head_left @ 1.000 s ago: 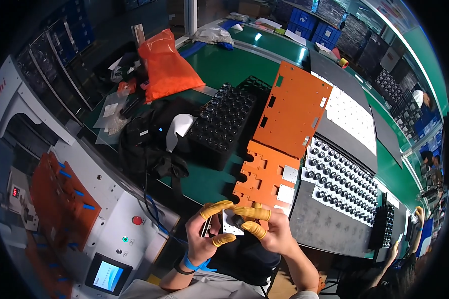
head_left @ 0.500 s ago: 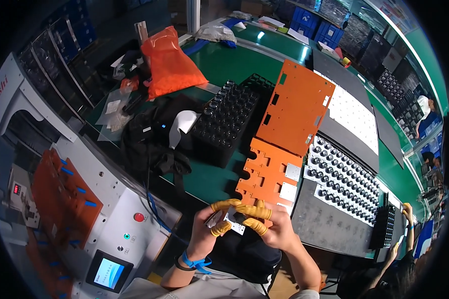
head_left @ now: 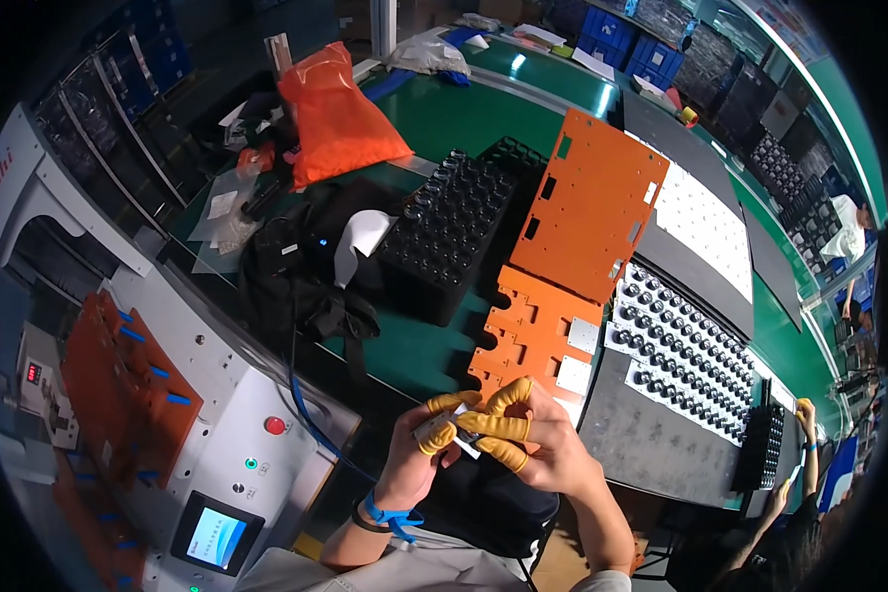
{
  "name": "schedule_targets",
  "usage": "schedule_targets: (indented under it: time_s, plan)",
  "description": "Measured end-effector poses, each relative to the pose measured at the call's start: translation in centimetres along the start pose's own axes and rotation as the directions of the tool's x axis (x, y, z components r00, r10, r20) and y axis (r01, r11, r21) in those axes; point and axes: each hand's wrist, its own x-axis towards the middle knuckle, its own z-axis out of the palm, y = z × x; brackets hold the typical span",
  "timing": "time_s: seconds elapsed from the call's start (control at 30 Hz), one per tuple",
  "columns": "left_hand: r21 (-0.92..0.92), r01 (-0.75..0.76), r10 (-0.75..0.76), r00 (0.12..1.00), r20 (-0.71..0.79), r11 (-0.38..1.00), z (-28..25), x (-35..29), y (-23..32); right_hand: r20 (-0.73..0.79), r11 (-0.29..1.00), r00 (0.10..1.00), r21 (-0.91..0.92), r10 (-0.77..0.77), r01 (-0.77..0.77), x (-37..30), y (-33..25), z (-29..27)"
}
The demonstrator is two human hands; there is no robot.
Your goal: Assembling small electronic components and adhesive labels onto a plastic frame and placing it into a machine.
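Observation:
Just in front of my body, both hands meet over a small white plate (head_left: 470,451). My left hand (head_left: 411,456) wears yellow finger cots and a blue wristband; its thumb and fingers pinch the plate. From the other side, my right hand (head_left: 553,446), also with yellow finger cots, closes its fingertips at a small dark part against the plate. The fingers hide most of both pieces. Beyond the hands lies a notched orange fixture plate (head_left: 523,321) carrying white square plates (head_left: 583,335). A larger orange panel with cut-outs (head_left: 587,212) slants up behind it.
A black tray of round lens parts (head_left: 444,227) stands left of the orange panel. White boards with rows of black lenses (head_left: 676,340) lie on the right. A white machine with a touchscreen (head_left: 213,538) flanks my left. An orange bag (head_left: 335,123) sits farther back. A co-worker's hand (head_left: 807,414) shows far right.
The white plate has turned and is more covered by fingers. My right fingers have shifted and bunched closer to the left fingertips. The whole view has moved slightly.

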Motion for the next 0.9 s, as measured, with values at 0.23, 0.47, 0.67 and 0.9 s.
schedule_targets:
  time_s: [0.23,0.47,0.67,0.9]
  plan:
    - [-0.134,0.08,-0.077,0.997,0.028,0.988,-0.7,0.0,-1.4,-0.065,0.994,0.997,-0.109,-0.032,0.025,0.3,-0.5,0.8]
    - [-0.186,0.267,-0.25,0.962,0.108,0.945,-1.3,0.3,-1.4,-0.158,0.89,0.954,-0.424,-0.256,0.168,-0.6,0.6,2.1]
    - [0.52,-0.203,0.107,0.972,0.209,0.829,-1.3,1.2,1.5,-0.202,0.839,0.934,-0.523,-0.294,0.151,-1.5,1.0,2.1]
    - [0.684,-0.457,0.237,0.887,0.397,0.568,0.1,1.9,2.9,-0.195,0.869,0.965,-0.49,-0.178,0.061,-1.8,0.5,2.3]
